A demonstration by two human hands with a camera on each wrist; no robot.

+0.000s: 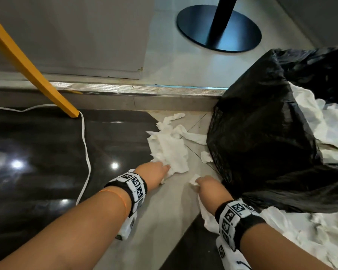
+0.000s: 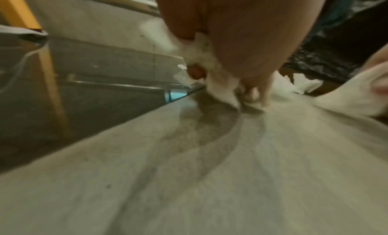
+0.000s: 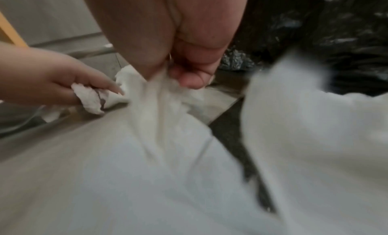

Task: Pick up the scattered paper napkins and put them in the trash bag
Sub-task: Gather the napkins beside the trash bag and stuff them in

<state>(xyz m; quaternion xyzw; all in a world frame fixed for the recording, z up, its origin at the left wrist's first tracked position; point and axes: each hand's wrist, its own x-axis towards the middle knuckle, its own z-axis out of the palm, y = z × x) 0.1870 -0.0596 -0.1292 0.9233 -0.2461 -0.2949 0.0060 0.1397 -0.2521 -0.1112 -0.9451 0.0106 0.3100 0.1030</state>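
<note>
The napkins (image 1: 169,147) lie crumpled on the pale floor (image 1: 158,207) just left of the bag (image 1: 261,137), with more white paper showing in the bag's mouth and spilled along its near edge. The left hand (image 1: 154,173) has its fingers curled round the near corner of the big napkin; the right wrist view shows paper bunched in that grip. The right hand (image 1: 209,187) is closed on another napkin (image 3: 159,96), whose tail trails back under the wrist.

This looks like the gathering step: both hands have paper but nothing is lifted yet. Next, both should rise and swing right to the bag's opening.

Both wrist views are blurred, and the bag's far side runs out of frame. A white cable (image 1: 86,152) and a yellow leg (image 1: 33,71) stand to the left.
</note>
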